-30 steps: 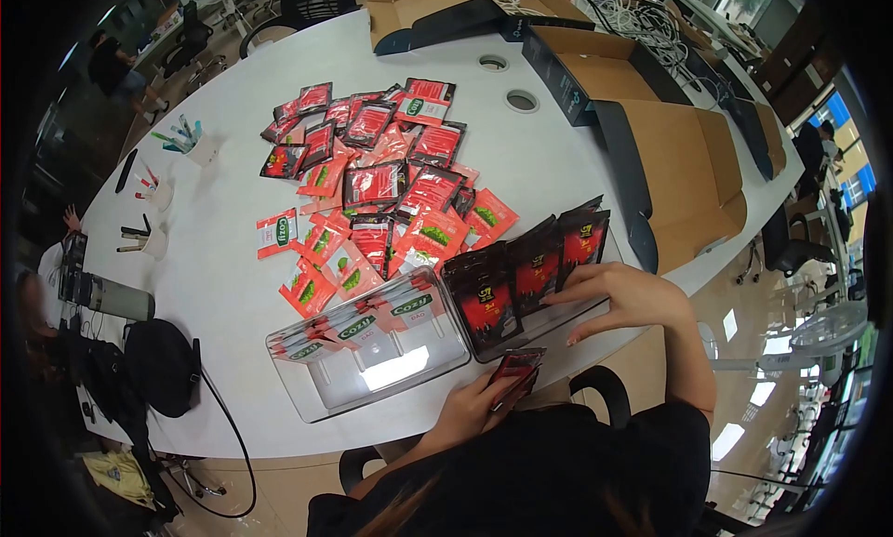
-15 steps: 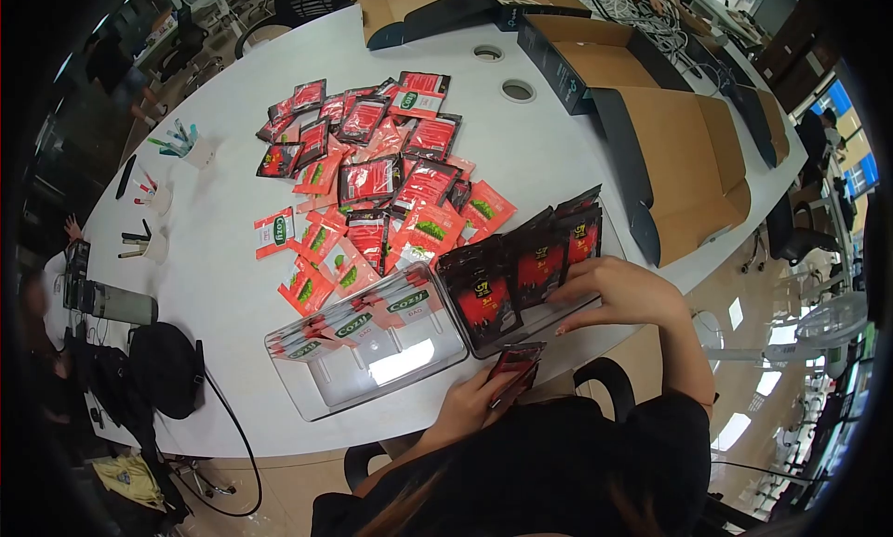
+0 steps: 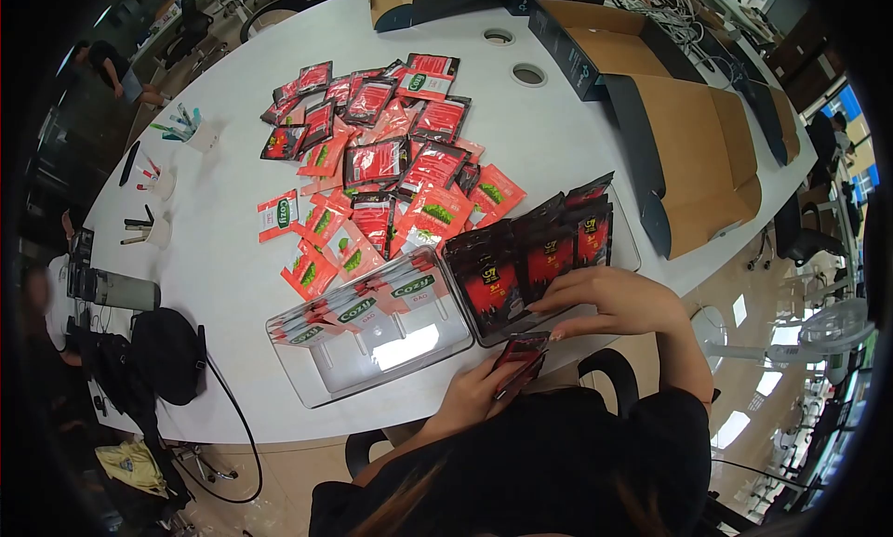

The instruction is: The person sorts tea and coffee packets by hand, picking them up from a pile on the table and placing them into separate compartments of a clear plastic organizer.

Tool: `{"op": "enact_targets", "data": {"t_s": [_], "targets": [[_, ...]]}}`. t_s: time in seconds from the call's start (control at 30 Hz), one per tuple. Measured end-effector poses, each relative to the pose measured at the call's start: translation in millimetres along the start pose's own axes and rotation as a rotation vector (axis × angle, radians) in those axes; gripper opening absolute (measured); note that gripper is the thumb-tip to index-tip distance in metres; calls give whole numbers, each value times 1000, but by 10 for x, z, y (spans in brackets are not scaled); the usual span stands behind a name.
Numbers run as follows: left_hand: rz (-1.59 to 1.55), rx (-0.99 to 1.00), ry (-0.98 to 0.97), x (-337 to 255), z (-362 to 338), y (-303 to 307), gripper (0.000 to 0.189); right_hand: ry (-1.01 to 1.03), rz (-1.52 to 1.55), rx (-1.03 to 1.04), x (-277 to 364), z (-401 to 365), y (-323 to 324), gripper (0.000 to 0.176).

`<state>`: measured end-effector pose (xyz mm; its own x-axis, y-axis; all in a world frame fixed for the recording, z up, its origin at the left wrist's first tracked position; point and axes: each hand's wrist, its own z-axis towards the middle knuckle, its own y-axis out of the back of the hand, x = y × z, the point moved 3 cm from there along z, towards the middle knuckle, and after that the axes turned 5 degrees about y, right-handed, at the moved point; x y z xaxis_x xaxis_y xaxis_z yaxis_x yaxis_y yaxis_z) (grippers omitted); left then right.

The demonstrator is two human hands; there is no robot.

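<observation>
My left hand (image 3: 472,395) is closed round a small stack of dark red and black coffee sachets (image 3: 523,358), held just in front of the table edge. Over the near side of a clear tray (image 3: 630,232) is my right hand (image 3: 619,300), its fingers apart. The right thumb tip lies right at the held stack's upper corner, while the other fingertips are by the coffee sachets (image 3: 551,258) standing in rows in that tray. To the left, a second clear tray (image 3: 321,397) holds a row of pink Cozy sachets (image 3: 358,306) along its far side.
A loose pile of red and pink sachets (image 3: 377,160) covers the table middle. Opened cardboard boxes (image 3: 693,156) lie at the far right, near tangled white cables (image 3: 651,21). Pen cups (image 3: 200,137), a grey-green bottle (image 3: 126,291) and a black bag (image 3: 167,362) line the left.
The sachet stack in my left hand and my right thumb have come closer together. My right fingers have spread slightly beside the tray's sachets. The whole view has shifted a little.
</observation>
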<state>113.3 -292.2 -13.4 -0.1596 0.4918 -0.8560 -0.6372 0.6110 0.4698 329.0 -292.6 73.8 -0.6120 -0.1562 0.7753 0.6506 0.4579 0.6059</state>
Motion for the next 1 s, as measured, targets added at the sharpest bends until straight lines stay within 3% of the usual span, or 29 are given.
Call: {"op": "enact_targets", "data": {"t_s": [0.67,0.77,1.0], "targets": [[13,-16,-19,28,-15,-25,38,73,-125,-9,59,156,-73,63],[-2,-10,-6,6,-4,-10,37,129,-196,-88,57,148,-90,61],[-1,30,-3,22,-23,-4,41,30,-213,-87,77,149,-84,55]]}}
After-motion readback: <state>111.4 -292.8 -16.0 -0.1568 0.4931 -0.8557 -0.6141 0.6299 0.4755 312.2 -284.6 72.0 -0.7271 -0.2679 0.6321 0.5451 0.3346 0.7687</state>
